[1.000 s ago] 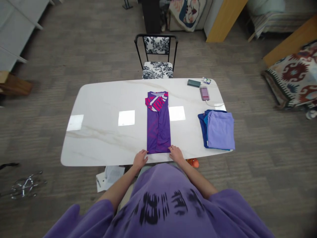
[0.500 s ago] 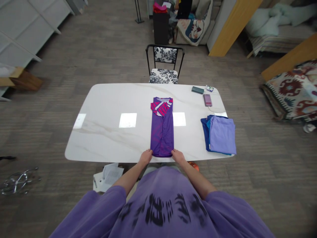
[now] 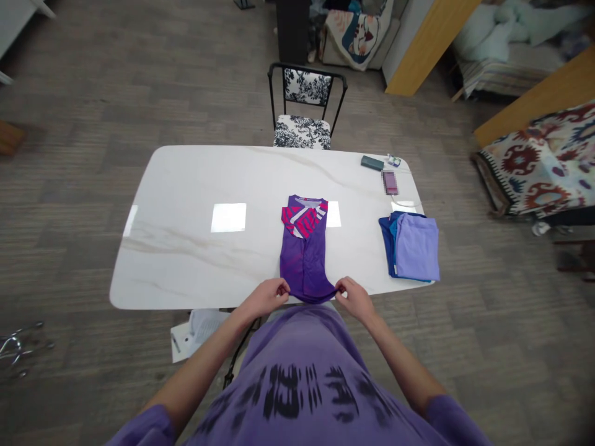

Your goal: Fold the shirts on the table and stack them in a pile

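Observation:
A purple jersey with pink and white patterned sleeves lies folded into a long strip on the white table. Its collar points to the far side. My left hand pinches the near left corner of the hem. At the near right corner, my right hand grips the hem between thumb and fingers. The hem is lifted slightly and sags between both hands at the table's near edge.
A stack of folded clothes, lavender on top with blue beneath, sits at the table's right end. Behind it are a phone-like item and a dark green case. A patterned chair stands beyond the far edge.
Both hands have raised the hem off the table and drawn the jersey nearer to me. My right hand has moved out to the right, stretching the near right corner sideways. The view has shifted slightly.

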`<state>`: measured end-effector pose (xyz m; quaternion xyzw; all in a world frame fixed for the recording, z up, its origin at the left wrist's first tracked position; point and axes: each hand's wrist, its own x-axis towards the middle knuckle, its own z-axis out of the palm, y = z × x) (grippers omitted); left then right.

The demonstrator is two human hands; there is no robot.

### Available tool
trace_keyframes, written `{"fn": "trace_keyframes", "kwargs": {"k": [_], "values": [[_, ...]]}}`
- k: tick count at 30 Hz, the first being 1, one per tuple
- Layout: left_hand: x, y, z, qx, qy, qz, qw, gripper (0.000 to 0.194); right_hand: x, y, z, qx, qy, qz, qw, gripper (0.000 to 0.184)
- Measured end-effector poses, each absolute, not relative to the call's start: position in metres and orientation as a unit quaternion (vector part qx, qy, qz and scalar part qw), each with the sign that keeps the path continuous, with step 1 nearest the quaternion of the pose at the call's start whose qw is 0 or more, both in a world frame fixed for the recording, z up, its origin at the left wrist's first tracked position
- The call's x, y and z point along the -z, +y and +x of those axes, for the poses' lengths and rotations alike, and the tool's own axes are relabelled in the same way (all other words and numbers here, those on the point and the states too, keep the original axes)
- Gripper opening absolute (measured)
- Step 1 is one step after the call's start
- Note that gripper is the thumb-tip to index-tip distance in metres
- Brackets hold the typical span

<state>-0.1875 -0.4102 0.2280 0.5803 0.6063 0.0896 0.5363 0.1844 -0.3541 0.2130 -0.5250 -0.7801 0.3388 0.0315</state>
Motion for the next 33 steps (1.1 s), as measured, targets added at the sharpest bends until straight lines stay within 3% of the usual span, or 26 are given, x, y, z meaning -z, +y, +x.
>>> {"fn": "trace_keyframes", "kwargs": {"k": [3, 6, 10, 13, 16, 22, 26, 33], "values": [[-0.245, -0.327, -0.217, -0.138, 0.613, 0.58, 0.518, 0.029, -0.222, -0.26, 0.17, -0.34, -0.779, -0.522, 0.075, 0.01], [-0.241, -0.217, -0.247, -0.162, 0.638, 0.573, 0.488, 0.025, -0.212, -0.145, 0.148, -0.326, -0.78, -0.521, 0.117, 0.011], [-0.189, -0.076, -0.265, -0.184, 0.711, 0.543, 0.408, 0.014, -0.161, -0.011, 0.108, -0.271, -0.77, -0.559, 0.145, 0.023], [-0.126, -0.02, -0.244, -0.26, 0.749, 0.528, 0.304, 0.03, -0.103, 0.034, 0.075, -0.238, -0.755, -0.587, 0.17, 0.05], [-0.062, -0.016, -0.205, -0.271, 0.727, 0.572, 0.265, 0.051, -0.043, 0.028, 0.047, -0.265, -0.768, -0.563, 0.151, 0.066], [0.02, -0.057, -0.165, -0.149, 0.692, 0.63, 0.32, 0.084, 0.036, -0.007, 0.032, -0.314, -0.794, -0.519, 0.027, 0.081], [0.032, -0.06, -0.172, -0.128, 0.691, 0.64, 0.31, 0.095, 0.05, -0.005, 0.04, -0.297, -0.806, -0.512, 0.028, 0.087], [0.026, -0.049, -0.172, -0.107, 0.688, 0.647, 0.311, 0.092, 0.035, 0.005, 0.035, -0.325, -0.801, -0.502, 0.016, 0.086]]}}
